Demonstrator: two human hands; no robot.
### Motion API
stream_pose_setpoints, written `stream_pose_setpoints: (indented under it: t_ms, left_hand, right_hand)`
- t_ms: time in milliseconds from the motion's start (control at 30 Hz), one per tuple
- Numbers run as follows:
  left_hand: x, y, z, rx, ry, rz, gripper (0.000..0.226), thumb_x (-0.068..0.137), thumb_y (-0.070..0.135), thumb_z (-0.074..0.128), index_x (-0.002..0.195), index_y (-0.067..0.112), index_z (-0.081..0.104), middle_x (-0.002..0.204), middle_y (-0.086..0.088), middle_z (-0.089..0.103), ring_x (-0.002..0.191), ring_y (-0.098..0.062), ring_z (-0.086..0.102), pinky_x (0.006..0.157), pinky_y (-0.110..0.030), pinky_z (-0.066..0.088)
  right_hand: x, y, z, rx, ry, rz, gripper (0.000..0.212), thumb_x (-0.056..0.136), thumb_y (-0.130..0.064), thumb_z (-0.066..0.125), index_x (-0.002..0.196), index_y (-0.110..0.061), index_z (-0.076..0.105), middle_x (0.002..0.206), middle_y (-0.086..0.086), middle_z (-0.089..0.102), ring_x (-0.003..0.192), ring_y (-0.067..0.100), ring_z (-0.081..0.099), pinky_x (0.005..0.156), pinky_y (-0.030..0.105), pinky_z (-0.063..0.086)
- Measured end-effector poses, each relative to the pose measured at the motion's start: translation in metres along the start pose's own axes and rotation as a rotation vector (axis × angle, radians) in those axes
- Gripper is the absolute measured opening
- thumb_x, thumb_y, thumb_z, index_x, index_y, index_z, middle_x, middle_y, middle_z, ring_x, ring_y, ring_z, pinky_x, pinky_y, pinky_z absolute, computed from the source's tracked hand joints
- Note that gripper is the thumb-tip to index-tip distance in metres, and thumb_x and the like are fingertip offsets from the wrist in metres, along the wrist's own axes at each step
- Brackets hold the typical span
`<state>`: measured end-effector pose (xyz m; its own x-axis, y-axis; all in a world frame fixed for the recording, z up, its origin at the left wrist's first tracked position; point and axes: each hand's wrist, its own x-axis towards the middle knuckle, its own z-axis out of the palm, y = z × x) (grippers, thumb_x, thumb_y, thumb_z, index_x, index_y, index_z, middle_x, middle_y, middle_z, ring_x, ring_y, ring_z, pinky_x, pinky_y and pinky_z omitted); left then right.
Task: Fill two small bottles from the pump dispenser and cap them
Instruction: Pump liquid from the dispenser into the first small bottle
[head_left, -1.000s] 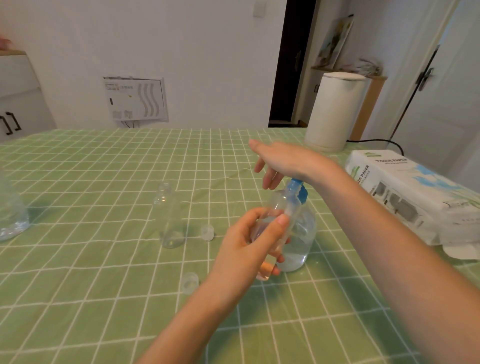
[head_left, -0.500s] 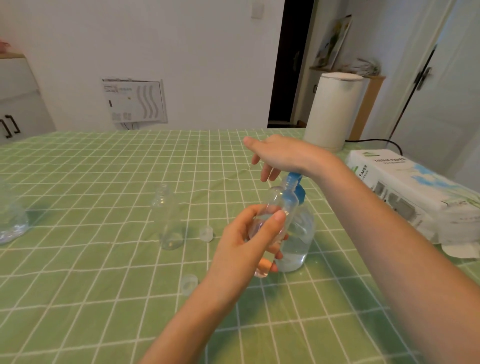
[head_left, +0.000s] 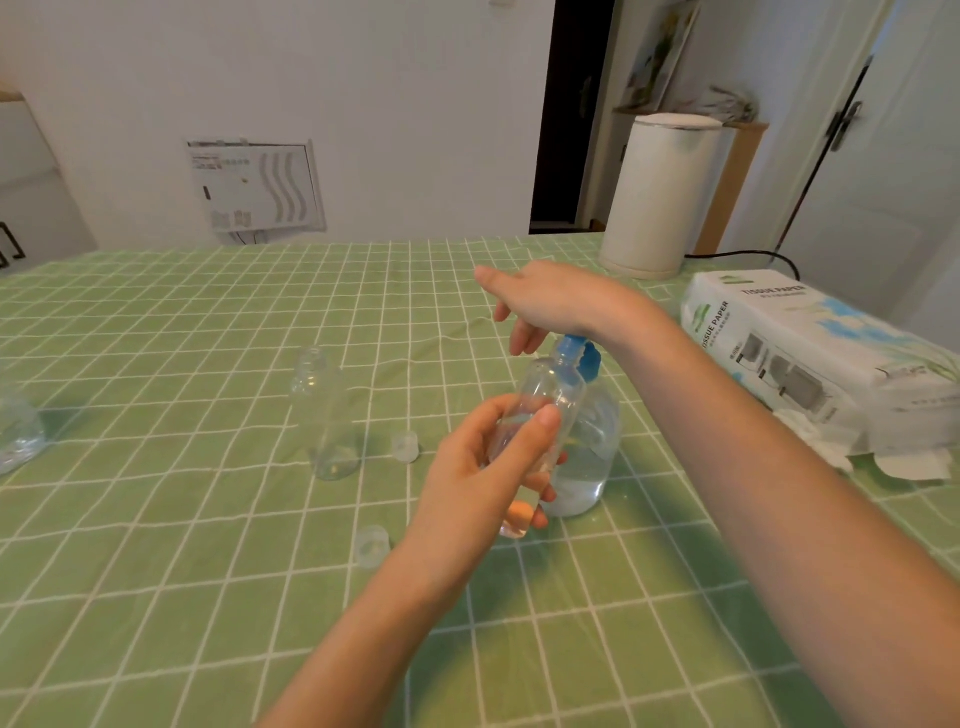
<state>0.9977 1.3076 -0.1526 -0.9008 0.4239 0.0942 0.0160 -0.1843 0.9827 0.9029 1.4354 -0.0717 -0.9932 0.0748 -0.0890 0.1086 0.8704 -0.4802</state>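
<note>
Two hands work mid-table. Left hand (head_left: 488, 467) grips a small clear bottle (head_left: 550, 395), tilted, its neck up by the blue pump head (head_left: 582, 356) of the pump dispenser (head_left: 589, 457), which stands on the green checked tablecloth (head_left: 156, 519). Right hand (head_left: 550, 301) lies palm-down on that pump head, fingers loose and uncurled. Second small bottle (head_left: 324, 415) stands upright and uncapped, off to the left. One clear cap (head_left: 405, 447) lies between the bottles, another cap (head_left: 372, 544) nearer the viewer. Tissue pack (head_left: 810, 353) and white kettle (head_left: 660, 197) sit far right.

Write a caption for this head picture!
Left hand holds a small bottle at the pump dispenser, right hand resting on its top; a second bottle stands nearby.
</note>
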Motion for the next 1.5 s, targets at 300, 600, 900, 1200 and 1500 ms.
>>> stream_pose_setpoints:
  t_ms: [300, 600, 900, 1200, 1500]
  left_hand:
    - [0.001, 0.005, 0.004, -0.017, 0.003, 0.016, 0.049, 0.063, 0.05, 0.059, 0.103, 0.022, 0.065, 0.07, 0.006, 0.069, 0.058, -0.009, 0.057, 0.045, -0.018, 0.045]
    - [-0.001, 0.001, 0.005, -0.006, 0.006, -0.005, 0.047, 0.064, 0.048, 0.06, 0.102, 0.021, 0.065, 0.068, 0.008, 0.068, 0.054, -0.008, 0.057, 0.044, -0.018, 0.045]
    - [-0.001, 0.001, 0.004, 0.0, 0.006, -0.005, 0.048, 0.064, 0.048, 0.06, 0.103, 0.021, 0.065, 0.069, 0.007, 0.069, 0.055, -0.008, 0.057, 0.045, -0.019, 0.046]
    - [0.001, 0.003, 0.005, -0.01, 0.008, 0.02, 0.047, 0.063, 0.05, 0.059, 0.101, 0.022, 0.065, 0.07, 0.007, 0.069, 0.056, -0.008, 0.058, 0.044, -0.018, 0.045]
    - [-0.001, 0.0, 0.004, 0.0, 0.008, 0.013, 0.041, 0.066, 0.048, 0.06, 0.1, 0.024, 0.065, 0.069, 0.007, 0.068, 0.055, -0.007, 0.056, 0.045, -0.018, 0.046]
  right_hand:
    - [-0.001, -0.008, -0.012, -0.035, -0.004, -0.067, 0.064, 0.096, -0.058, 0.025, 0.118, -0.009, 0.059, 0.086, 0.005, 0.071, 0.093, 0.022, 0.066, 0.086, 0.037, 0.046]
    - [-0.002, -0.001, -0.003, 0.013, 0.001, -0.057, 0.061, 0.096, -0.058, 0.026, 0.11, -0.01, 0.062, 0.08, 0.004, 0.072, 0.091, 0.023, 0.066, 0.087, 0.037, 0.046]
    - [-0.003, -0.001, -0.005, -0.002, -0.034, -0.081, 0.058, 0.097, -0.055, 0.029, 0.114, -0.01, 0.06, 0.082, 0.003, 0.072, 0.091, 0.021, 0.066, 0.091, 0.037, 0.045]
    - [-0.003, -0.007, -0.009, -0.034, 0.034, -0.097, 0.059, 0.096, -0.057, 0.031, 0.113, -0.009, 0.059, 0.082, 0.003, 0.072, 0.091, 0.022, 0.067, 0.088, 0.037, 0.048]
    - [-0.003, 0.0, -0.001, -0.015, -0.047, -0.023, 0.063, 0.093, -0.063, 0.03, 0.118, -0.013, 0.059, 0.08, -0.002, 0.073, 0.093, 0.022, 0.067, 0.094, 0.039, 0.044]
